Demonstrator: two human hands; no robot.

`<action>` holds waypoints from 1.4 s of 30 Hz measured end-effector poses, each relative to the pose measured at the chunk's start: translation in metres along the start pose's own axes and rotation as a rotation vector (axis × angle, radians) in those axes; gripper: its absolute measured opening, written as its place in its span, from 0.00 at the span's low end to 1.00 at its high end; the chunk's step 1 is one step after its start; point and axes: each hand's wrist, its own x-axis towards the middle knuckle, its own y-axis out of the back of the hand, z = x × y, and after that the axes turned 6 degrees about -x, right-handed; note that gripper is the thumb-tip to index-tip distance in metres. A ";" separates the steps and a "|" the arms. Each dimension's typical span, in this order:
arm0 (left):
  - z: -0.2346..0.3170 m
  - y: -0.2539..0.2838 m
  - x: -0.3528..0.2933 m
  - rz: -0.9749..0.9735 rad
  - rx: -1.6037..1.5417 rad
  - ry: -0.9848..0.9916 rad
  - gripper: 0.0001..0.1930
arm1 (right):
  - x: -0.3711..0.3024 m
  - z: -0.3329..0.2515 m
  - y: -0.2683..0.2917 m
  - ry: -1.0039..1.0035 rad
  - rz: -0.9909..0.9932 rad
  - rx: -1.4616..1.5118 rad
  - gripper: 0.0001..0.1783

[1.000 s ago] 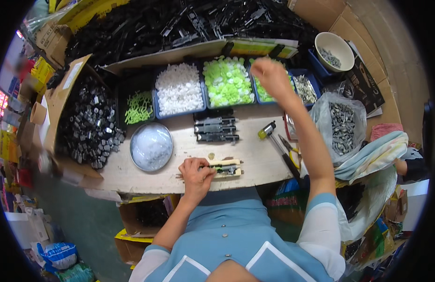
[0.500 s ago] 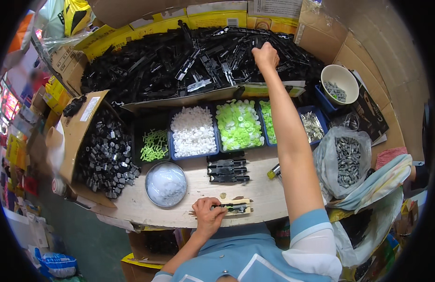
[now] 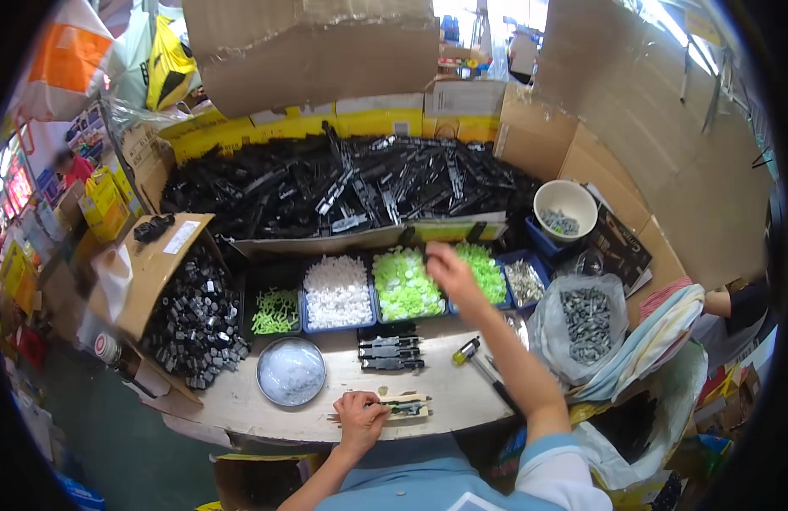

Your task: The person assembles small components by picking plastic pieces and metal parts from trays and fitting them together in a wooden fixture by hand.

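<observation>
My left hand [image 3: 360, 421] rests at the bench's front edge, its fingers curled and pressed onto a long black plastic part. That part lies in a pale wooden holder [image 3: 418, 399], partly hidden by the fingers. Farther off, my right hand [image 3: 450, 271] is over the tray of light green round caps [image 3: 402, 289]. Its fingers are drawn together and somewhat blurred; whatever they hold cannot be made out. Between the hands, several black plastic assemblies [image 3: 391, 352] lie in a stack. A big heap of black plastic parts [image 3: 266, 192] fills the back behind a cardboard strip.
Trays of white pieces [image 3: 336, 294] and green sticks [image 3: 275, 312] stand left of the caps. A bowl with clear contents [image 3: 291, 371] sits front left, beside a box of dark small parts [image 3: 194, 315]. Right are a yellow-handled screwdriver [image 3: 466, 351], a bag of grey pieces [image 3: 584, 324] and a cream bowl [image 3: 566, 210].
My right hand has come back from the black heap toward me and now hovers over the green caps. My left hand stays at the holder. The head view has tilted upward.
</observation>
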 end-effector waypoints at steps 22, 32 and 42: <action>-0.009 -0.007 -0.012 0.091 0.003 -0.077 0.04 | -0.237 0.073 -0.024 0.073 0.333 -0.938 0.17; -0.010 -0.005 -0.009 0.108 -0.044 -0.068 0.04 | -0.231 0.070 -0.031 0.048 0.322 -1.097 0.17; -0.016 -0.006 -0.016 0.129 -0.019 -0.049 0.04 | -0.229 0.078 -0.036 0.067 0.281 -1.140 0.18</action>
